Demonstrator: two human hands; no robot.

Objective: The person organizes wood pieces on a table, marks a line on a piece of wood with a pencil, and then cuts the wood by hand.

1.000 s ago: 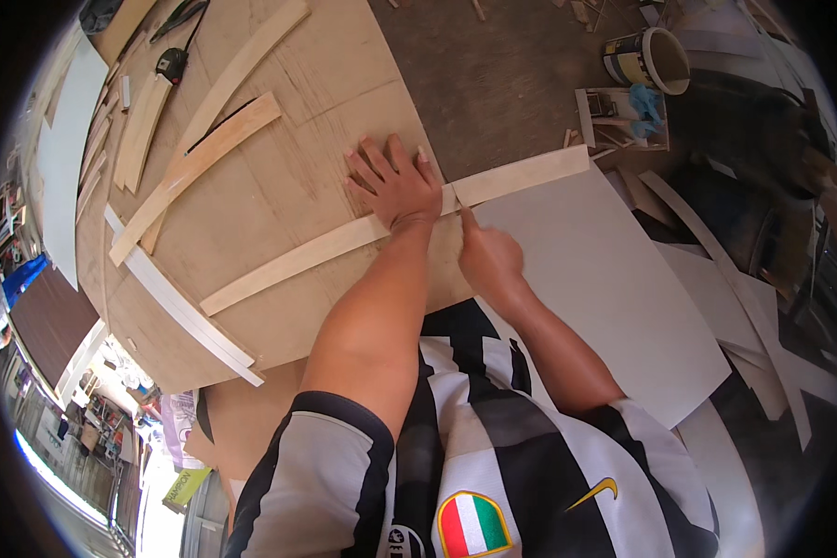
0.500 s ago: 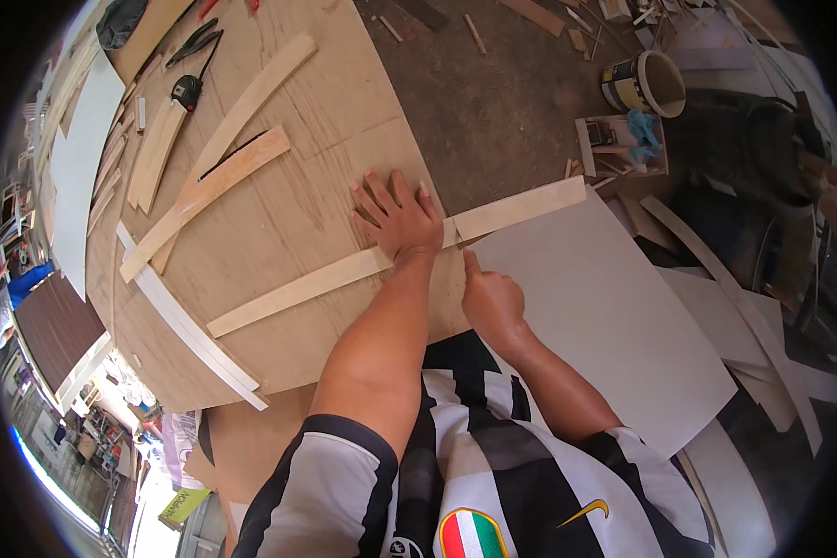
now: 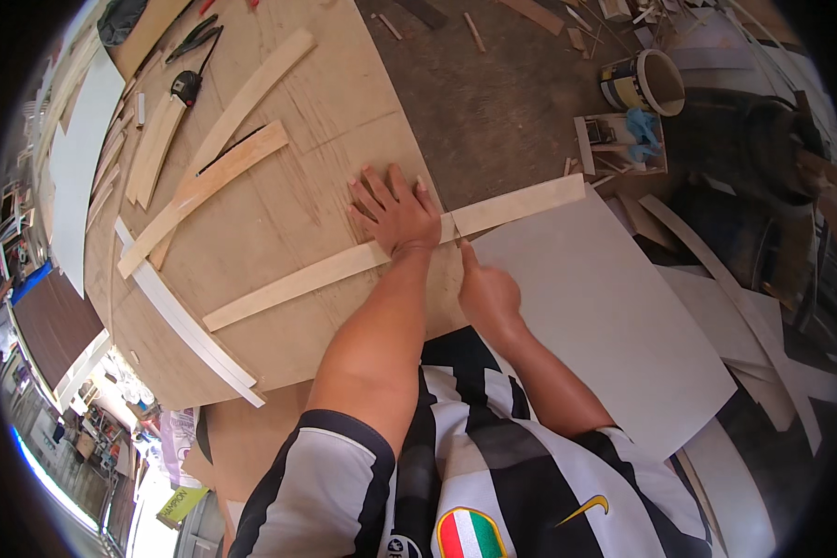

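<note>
A long pale wood strip (image 3: 298, 286) lies across the plywood sheet (image 3: 335, 121), its right end reaching past the sheet's edge. My left hand (image 3: 398, 214) is spread flat, its heel pressing on the strip and its fingers on the plywood. Just right of it, a thin dark saw blade (image 3: 456, 229), seen nearly edge-on, crosses the strip close to the plywood's edge. My right hand (image 3: 490, 296) is closed at the near end of this saw, with the index finger stretched along it. The saw's handle is hidden by the hand.
At left lie crossed wood strips (image 3: 223, 177), a white strip (image 3: 191, 316), a tape measure (image 3: 186, 87) and pliers (image 3: 193, 39). A grey-white panel (image 3: 614, 316) is at right. Beyond stand a bucket (image 3: 660, 84) and a small wooden box (image 3: 623, 163) with a blue cloth.
My right hand has shifted slightly forward and left with the saw. My left hand stays spread on the strip. The whole view has shifted slightly.
</note>
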